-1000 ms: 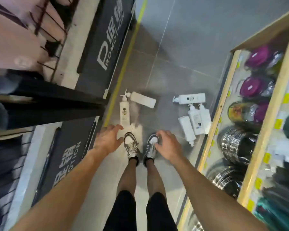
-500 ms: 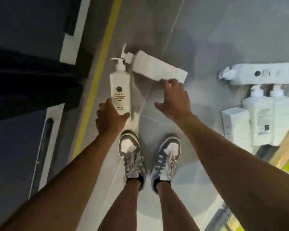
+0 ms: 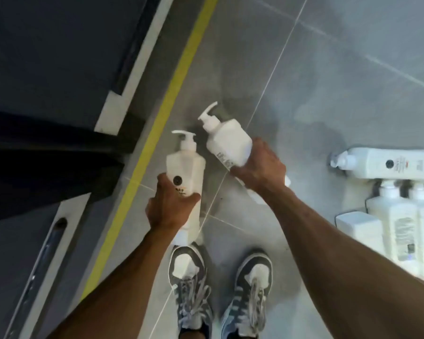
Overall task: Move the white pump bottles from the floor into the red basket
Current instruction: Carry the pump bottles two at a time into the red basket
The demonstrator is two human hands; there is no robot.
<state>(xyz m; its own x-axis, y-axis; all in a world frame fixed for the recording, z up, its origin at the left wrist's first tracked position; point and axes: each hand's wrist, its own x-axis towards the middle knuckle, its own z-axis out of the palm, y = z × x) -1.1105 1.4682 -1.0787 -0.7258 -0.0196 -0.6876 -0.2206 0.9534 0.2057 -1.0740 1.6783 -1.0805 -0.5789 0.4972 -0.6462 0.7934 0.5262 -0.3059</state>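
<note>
My left hand (image 3: 168,206) grips one white pump bottle (image 3: 185,165) round its lower body, and my right hand (image 3: 257,167) clasps a second bottle (image 3: 227,141). Both seem lifted just off the floor (image 3: 328,69), ahead of my shoes (image 3: 189,277) beside the yellow line (image 3: 171,94). I judge the task barely begun: four more bottles (image 3: 389,163) lie grouped toward the floor's right side, partly cut off. The red basket is out of sight, and the labels are too blurred to read.
</note>
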